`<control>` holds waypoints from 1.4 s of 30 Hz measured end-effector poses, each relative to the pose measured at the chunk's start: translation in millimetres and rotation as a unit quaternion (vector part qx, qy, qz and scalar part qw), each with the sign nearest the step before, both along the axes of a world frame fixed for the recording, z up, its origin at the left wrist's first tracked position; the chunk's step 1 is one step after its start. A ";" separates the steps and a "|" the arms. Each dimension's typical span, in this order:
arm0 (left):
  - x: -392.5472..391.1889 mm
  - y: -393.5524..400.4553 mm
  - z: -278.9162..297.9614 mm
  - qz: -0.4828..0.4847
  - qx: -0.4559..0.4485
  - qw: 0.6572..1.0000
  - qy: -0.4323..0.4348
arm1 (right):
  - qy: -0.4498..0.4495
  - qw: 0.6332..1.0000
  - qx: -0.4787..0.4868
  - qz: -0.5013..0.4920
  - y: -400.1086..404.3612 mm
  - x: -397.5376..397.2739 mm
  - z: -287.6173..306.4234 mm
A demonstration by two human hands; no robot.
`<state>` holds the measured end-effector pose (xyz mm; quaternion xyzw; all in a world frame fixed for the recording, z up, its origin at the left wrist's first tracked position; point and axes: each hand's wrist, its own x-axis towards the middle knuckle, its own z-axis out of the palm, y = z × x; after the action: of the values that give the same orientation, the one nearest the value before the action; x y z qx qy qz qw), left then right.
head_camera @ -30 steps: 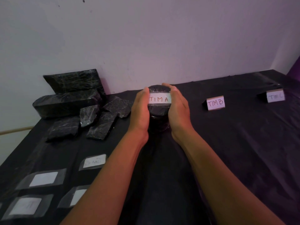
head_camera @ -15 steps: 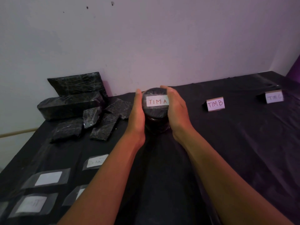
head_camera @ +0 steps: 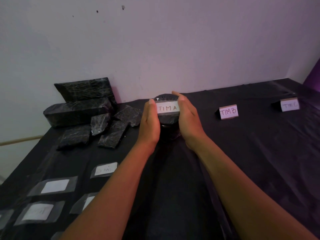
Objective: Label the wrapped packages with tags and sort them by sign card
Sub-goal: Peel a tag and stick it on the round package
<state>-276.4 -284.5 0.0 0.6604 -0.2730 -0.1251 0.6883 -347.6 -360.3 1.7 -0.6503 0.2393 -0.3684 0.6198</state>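
Note:
A round package wrapped in black (head_camera: 167, 119) stands on the black-covered table (head_camera: 242, 161) near the back wall. Across its front runs a white tag reading TIM A (head_camera: 167, 108). My left hand (head_camera: 149, 122) lies flat against its left side with straight fingers. My right hand (head_camera: 188, 118) rests along its right side, fingertips reaching the far top edge. To the right stand the sign cards TIM B (head_camera: 228, 111) and TIM C (head_camera: 290, 105). Any TIM A sign card is hidden.
A pile of several black wrapped packages (head_camera: 78, 113) sits at the back left, the largest leaning on the wall. Several white tags on clear tape strips (head_camera: 55, 186) lie at the front left. The table's left edge runs close beside them.
My hands have loosened from cupping the round package to lying flatter along its sides. The package has stayed in nearly the same spot.

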 end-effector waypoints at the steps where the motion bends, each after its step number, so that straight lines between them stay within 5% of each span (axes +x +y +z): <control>1: -1.1 0.5 2.1 0.000 -0.009 0.999 0.035 | 0.002 1.000 0.010 0.002 0.1 0.0 2.3; 7: 3.1 23.4 18.4 -0.008 -0.048 0.990 0.129 | -0.023 0.995 0.081 0.060 13.9 5.8 26.5; 13: 34.9 84.8 34.5 -0.140 -0.031 0.990 -0.018 | -0.046 0.984 0.115 0.130 40.9 29.6 63.7; 22: 77.4 180.4 45.7 0.020 0.062 0.992 -0.107 | -0.035 0.967 0.113 0.225 120.5 69.7 72.4; 25: 95.5 212.1 52.3 0.053 0.014 0.997 -0.061 | -0.067 0.959 0.059 0.270 140.8 80.7 62.7; 32: 124.1 264.1 57.5 0.072 -0.032 0.997 -0.022 | 0.013 0.924 -0.199 0.326 183.2 124.8 34.4; 42: 177.9 304.4 45.5 0.122 -0.002 0.992 -0.018 | 0.017 0.943 -0.182 0.279 218.4 215.4 20.3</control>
<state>-98.5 19.9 45.4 0.6898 -0.2029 -0.0273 0.6944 -132.2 -141.9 22.1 -0.7985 -0.0125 -0.2069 0.5652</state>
